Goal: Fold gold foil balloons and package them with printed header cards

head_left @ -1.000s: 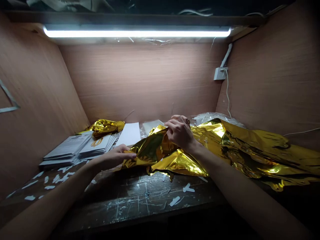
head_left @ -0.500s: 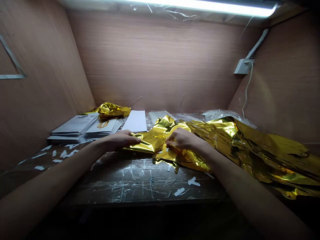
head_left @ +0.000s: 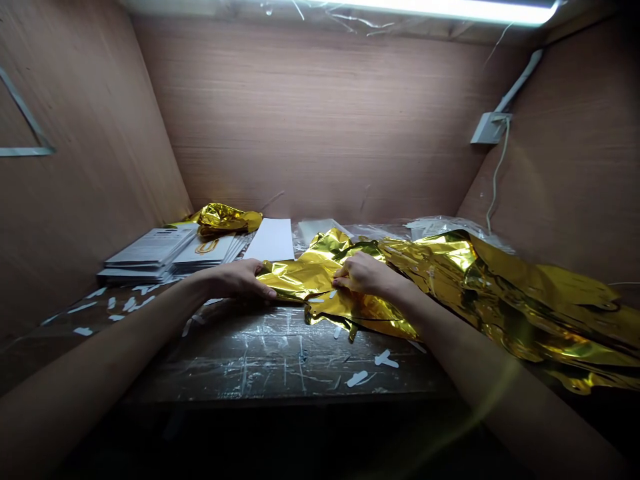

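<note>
A shiny gold foil balloon (head_left: 293, 277), flat and creased, lies across the middle of the worktop between my hands. My left hand (head_left: 247, 279) grips its left end, thumb on the near side. My right hand (head_left: 361, 273) is closed, with thumb and fingertips pinching the foil's right part. Under and beside my right wrist more flat gold foil balloons (head_left: 500, 300) spread in a layered heap to the right. Small white strips lie on the foil near my right fingertips.
Stacks of white printed cards (head_left: 145, 253) stand at the left, with a crumpled gold foil piece (head_left: 225, 219) behind. A white sheet (head_left: 273, 240) and clear plastic bags (head_left: 445, 228) lie at the back. White paper scraps (head_left: 385, 359) litter the dark worktop (head_left: 270, 360). A socket box (head_left: 490, 128) hangs at right.
My right hand has come down from a raised position to the worktop, and the bunched foil now lies flatter. The view has tilted downward. In the last half second both hands barely moved.
</note>
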`<state>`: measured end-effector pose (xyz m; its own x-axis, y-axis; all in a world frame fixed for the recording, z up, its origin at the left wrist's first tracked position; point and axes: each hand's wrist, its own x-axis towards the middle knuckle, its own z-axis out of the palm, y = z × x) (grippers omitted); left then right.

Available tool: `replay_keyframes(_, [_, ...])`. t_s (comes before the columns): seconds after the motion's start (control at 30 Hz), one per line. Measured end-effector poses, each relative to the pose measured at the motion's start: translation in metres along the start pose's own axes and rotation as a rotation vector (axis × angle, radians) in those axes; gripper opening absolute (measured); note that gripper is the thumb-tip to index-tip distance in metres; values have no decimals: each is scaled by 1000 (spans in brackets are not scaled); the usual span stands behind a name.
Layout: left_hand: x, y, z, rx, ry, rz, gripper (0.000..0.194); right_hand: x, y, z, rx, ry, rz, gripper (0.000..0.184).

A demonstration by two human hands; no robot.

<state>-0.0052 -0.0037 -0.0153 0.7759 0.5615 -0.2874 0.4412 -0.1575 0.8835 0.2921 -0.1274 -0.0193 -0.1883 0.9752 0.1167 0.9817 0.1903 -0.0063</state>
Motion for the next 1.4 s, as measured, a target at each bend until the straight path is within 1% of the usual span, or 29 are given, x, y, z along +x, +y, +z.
replay_keyframes(0.13, [1, 0, 0, -30, -38, -18, 49, 1, 3, 1, 32, -36, 5, 30])
replay_keyframes(0.23, [2, 0, -1, -35, -59, 0, 43, 2, 5, 3, 29, -47, 21, 31])
replay_keyframes(0.3, [2, -1, -2, -29, -53, 9, 41, 3, 5, 4, 23, -47, 37, 30])
replay_keyframes(0.4, [-1, 1, -3, 34, -27, -18, 41, 4, 5, 4, 44, -52, 51, 27])
replay_keyframes(0.47, [-5, 3, -6, 128, -1, -41, 46, 5, 4, 4, 35, -56, 51, 27])
replay_keyframes(0.6, [-11, 5, -17, 404, 163, -95, 67, 6, 2, 4, -13, -50, 54, 29])
replay_keyframes(0.67, [-15, 6, -27, 472, 169, -128, 73, 6, 0, 4, -21, -33, 72, 28])
replay_keyframes(0.73, [-21, 8, -39, 537, 123, -177, 73, 5, -2, 4, -19, -6, 111, 26])
replay_keyframes(0.77, [-25, 11, -43, 589, 126, -212, 70, 4, -3, 3, -15, 6, 125, 25])
replay_keyframes(0.8, [-29, 15, -45, 662, 161, -240, 67, 4, -4, 3, -10, 14, 132, 24])
replay_keyframes(0.83, [-34, 19, -44, 752, 231, -252, 63, 3, -5, 3, -7, 19, 136, 24])
replay_keyframes(0.87, [-38, 24, -39, 844, 327, -239, 57, 3, -5, 2, -7, 22, 136, 24])
replay_keyframes(0.9, [-42, 28, -29, 927, 430, -188, 50, 3, -6, 3, -9, 23, 136, 24])
replay_keyframes(0.93, [-45, 32, -15, 996, 533, -92, 43, 3, -6, 3, -13, 25, 137, 25])
replay_keyframes(0.97, [-46, 35, 2, 1025, 592, 30, 35, 3, -6, 3, -18, 28, 140, 25])
replay_keyframes(1.0, [-46, 36, 20, 1025, 569, 204, 33, 3, -5, 4, -19, 32, 140, 24])
replay_keyframes(1.03, [-45, 35, 39, 1007, 502, 355, 38, 4, -5, 5, -18, 35, 138, 24])
replay_keyframes(1.07, [-44, 33, 56, 995, 448, 448, 45, 4, -5, 5, -16, 40, 133, 24])
replay_keyframes(1.1, [-42, 29, 70, 1000, 381, 463, 52, 4, -4, 6, -14, 44, 129, 23])
replay_keyframes(1.13, [-41, 25, 81, 1007, 321, 450, 58, 4, -4, 6, -13, 45, 126, 24])
replay_keyframes(1.2, [-40, 14, 91, 1027, 239, 379, 66, 4, -4, 5, -16, 36, 126, 24])
replay_keyframes(1.3, [-43, 0, 88, 1043, 205, 308, 66, 5, -5, 3, -17, 1, 143, 28])
replay_keyframes(1.4, [-49, -4, 83, 1050, 211, 274, 67, 5, -6, 1, -13, -43, 153, 35])
